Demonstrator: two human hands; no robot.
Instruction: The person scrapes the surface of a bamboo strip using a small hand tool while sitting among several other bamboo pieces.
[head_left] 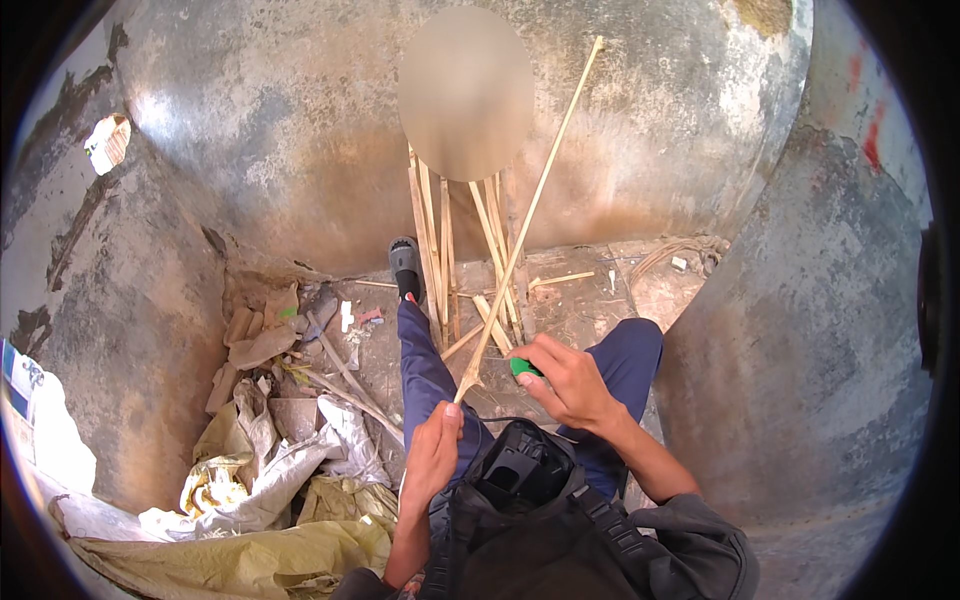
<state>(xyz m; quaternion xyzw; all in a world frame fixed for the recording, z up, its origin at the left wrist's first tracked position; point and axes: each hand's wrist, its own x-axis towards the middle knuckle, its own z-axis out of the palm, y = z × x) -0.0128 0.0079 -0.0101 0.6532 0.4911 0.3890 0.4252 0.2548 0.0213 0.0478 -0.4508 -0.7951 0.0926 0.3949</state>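
Note:
My left hand is closed round the near end of a long, pale wooden stick, perhaps split bamboo. The stick slants up and away to the right, and has a splintered, wider part just beyond my fingers. To the right of that part, my right hand is closed on a small bright green object. It may be a handle, but my fingers cover most of it and I cannot tell its kind. My right hand appears apart from the stick.
Several similar sticks lean against the curved, stained wall ahead. Crumpled sacks and broken rubble lie at the left. A coil of cord lies on the floor at the far right. A blurred oval hides part of the wall.

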